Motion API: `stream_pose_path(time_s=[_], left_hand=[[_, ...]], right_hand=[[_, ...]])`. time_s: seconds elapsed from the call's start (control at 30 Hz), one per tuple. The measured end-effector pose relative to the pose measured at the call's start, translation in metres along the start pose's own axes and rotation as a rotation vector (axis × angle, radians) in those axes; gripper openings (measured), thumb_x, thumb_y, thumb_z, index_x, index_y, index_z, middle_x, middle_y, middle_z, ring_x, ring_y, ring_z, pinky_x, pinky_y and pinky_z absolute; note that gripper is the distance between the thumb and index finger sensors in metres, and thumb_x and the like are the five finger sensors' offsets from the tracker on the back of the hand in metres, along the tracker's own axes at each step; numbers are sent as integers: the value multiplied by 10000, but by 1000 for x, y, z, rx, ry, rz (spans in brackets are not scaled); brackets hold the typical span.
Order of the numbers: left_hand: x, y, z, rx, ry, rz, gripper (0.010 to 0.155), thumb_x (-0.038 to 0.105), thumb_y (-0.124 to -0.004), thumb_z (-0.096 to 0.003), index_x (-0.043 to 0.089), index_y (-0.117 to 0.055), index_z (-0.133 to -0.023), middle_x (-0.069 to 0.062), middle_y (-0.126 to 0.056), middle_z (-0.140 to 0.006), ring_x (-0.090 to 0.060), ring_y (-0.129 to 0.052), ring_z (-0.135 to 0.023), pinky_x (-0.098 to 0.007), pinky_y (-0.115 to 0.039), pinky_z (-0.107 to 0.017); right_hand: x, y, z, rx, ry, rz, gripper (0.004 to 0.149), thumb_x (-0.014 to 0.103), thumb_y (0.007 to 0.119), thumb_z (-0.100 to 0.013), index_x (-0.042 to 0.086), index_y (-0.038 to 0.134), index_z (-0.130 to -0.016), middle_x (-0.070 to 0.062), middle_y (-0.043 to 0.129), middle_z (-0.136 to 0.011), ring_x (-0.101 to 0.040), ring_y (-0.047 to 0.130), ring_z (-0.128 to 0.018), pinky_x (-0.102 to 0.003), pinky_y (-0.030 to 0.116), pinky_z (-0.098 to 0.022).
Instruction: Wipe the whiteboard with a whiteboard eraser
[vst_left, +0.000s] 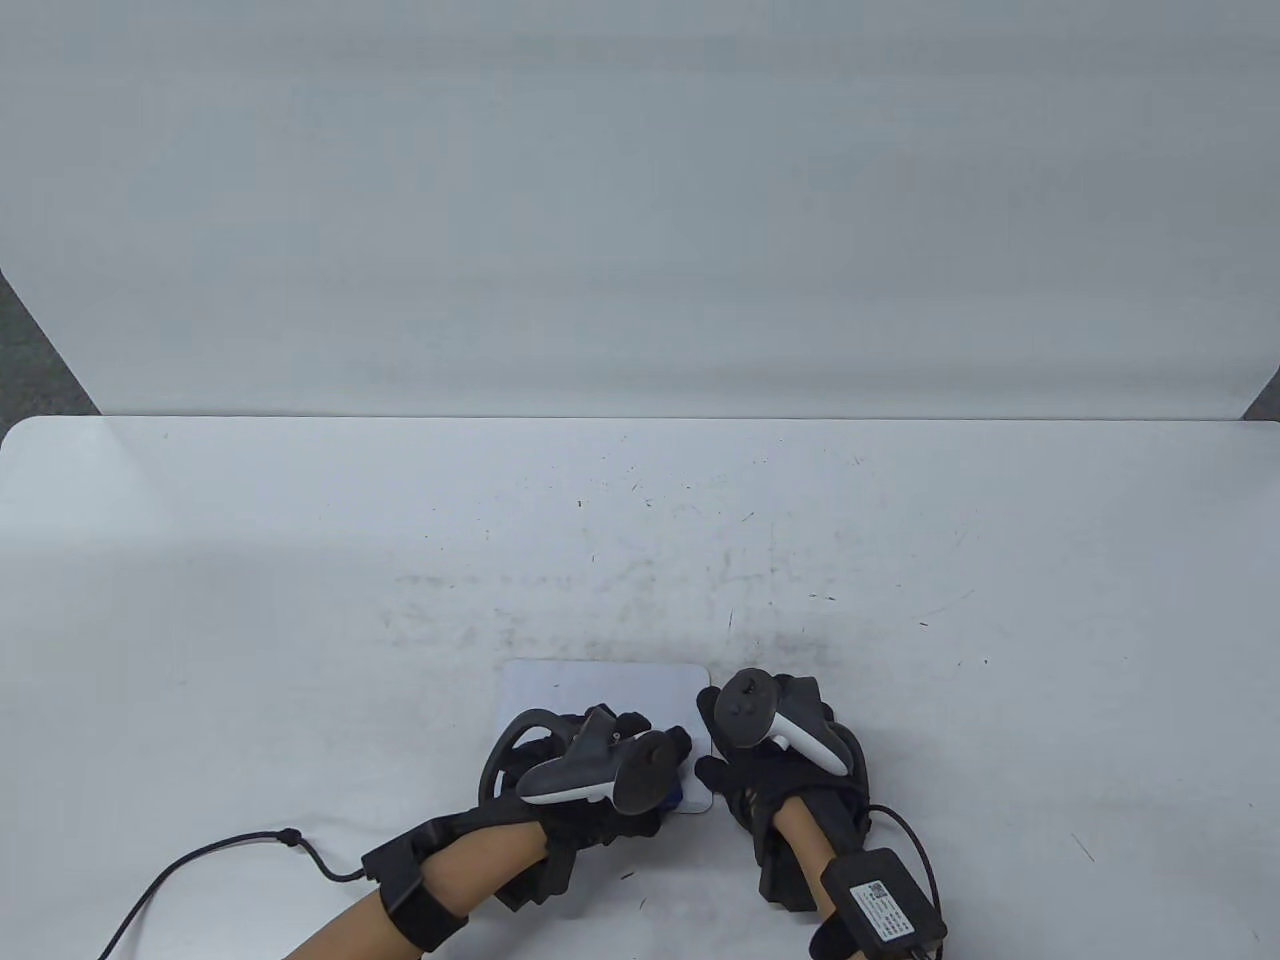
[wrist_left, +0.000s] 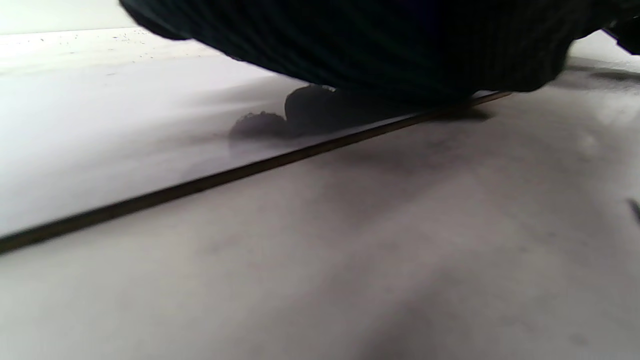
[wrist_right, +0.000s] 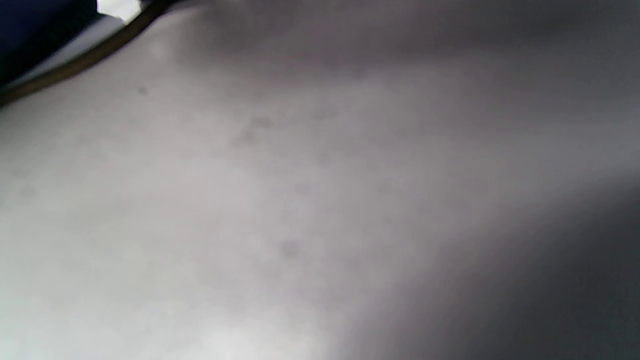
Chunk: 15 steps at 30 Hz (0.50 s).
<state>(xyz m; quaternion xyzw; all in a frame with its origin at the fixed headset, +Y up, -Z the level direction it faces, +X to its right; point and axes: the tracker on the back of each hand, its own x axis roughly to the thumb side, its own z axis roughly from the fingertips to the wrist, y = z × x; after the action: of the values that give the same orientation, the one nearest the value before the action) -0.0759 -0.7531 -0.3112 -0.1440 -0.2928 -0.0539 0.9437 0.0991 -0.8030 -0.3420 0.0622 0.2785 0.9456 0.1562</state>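
A small white whiteboard (vst_left: 590, 690) lies flat on the table near the front edge. My left hand (vst_left: 600, 770) rests on its near half, with a tracker on its back. A blue bit of the whiteboard eraser (vst_left: 674, 797) shows under that hand at the board's near right corner. The tracker hides the fingers. In the left wrist view a dark striped mass (wrist_left: 375, 45) sits on the board (wrist_left: 100, 150). My right hand (vst_left: 780, 760) lies palm down on the table, and its fingers touch the board's right edge. The right wrist view shows the board's edge (wrist_right: 75, 62).
The white table (vst_left: 300, 600) has grey smudges and small dark specks behind the board. A black cable (vst_left: 200, 860) runs from my left wrist across the front left. A small black box (vst_left: 885, 900) is strapped to my right forearm. A white wall stands behind the table.
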Motion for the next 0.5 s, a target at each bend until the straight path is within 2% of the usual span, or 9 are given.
stream_pose_path(time_s=[0.1,0.3,0.5], left_hand=[[-11,3,-9,-20,51,37,802,551,-811,-398,437,-474,-1117,-68,-561,-1117,-366,-641,-850,-539,-587,-609],[-30,17,-47,-48,163,54,789,543,-815,-402,458,-482,-1112,-55,-556,-1125,-360,-634,-861,-541,-576,-621],[-42,24,-82,-22,215,111,786,546,-805,-405,460,-470,-1111,-45,-540,-1125,-356,-616,-870,-542,-561,-631]], right_hand=[[0,0,0,-1,-2,0,682,474,548,-399,348,145,-934,-37,-46,-1051,-431,-87,-905,-698,19,-573],[0,0,0,-5,1,5,680,474,548,-399,345,149,-934,-41,-39,-1053,-435,-78,-907,-702,28,-575],[0,1,0,7,-4,-12,680,475,542,-406,341,134,-934,-38,-59,-1047,-430,-103,-899,-697,4,-566]])
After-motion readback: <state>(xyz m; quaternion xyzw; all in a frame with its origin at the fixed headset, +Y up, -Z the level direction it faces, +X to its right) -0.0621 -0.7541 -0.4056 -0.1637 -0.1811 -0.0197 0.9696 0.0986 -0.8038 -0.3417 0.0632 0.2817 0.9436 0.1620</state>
